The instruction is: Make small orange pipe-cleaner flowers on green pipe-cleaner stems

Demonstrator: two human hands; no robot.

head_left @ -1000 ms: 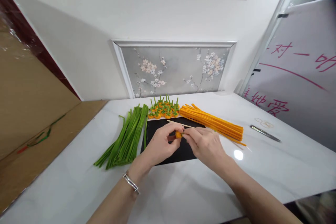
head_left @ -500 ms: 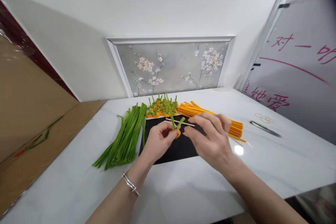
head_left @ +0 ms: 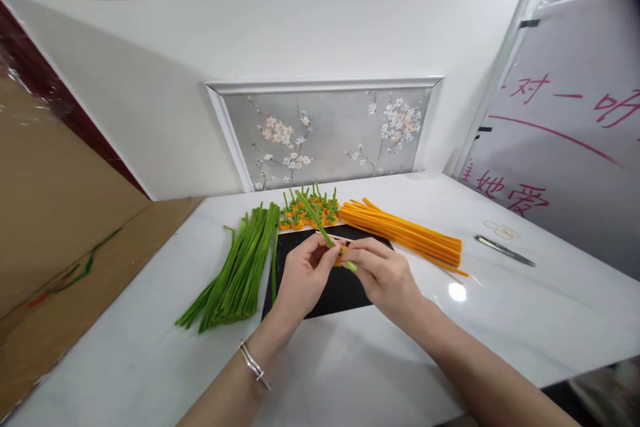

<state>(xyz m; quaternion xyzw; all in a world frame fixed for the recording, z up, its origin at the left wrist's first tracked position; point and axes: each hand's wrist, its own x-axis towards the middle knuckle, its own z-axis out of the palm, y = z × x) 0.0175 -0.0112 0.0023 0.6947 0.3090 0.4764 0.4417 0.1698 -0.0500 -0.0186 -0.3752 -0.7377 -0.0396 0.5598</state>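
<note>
Right now, both hands meet over the black mat, and the work is held just above its middle. The left hand (head_left: 307, 270) has thumb and fingers pinched on a small orange piece (head_left: 343, 255) and a green stem (head_left: 315, 217) that slants up past the mat (head_left: 340, 297)'s far edge. The right hand (head_left: 385, 273) is bent in over the mat's right part, its fingertips touching the orange piece beside the stem's lower end; I cannot tell whether those fingers grip it or only press on it. A thin stick (head_left: 339, 237) shows behind the hands, near the mat's far edge. Beyond that edge stands a cluster of small flowers (head_left: 299, 219) (orange below, with green stalks mostly pointing up). Left of the mat lies the green bundle (head_left: 245, 270), a single green strand (head_left: 275, 267) running along the mat's left edge; the orange bundle (head_left: 405, 230) stretches off from its far right corner. Well to the mat's right on the white desk (head_left: 475, 327) are a slim metal tool (head_left: 505, 250) and, just behind it, some pale loops (head_left: 501, 230).
</note>
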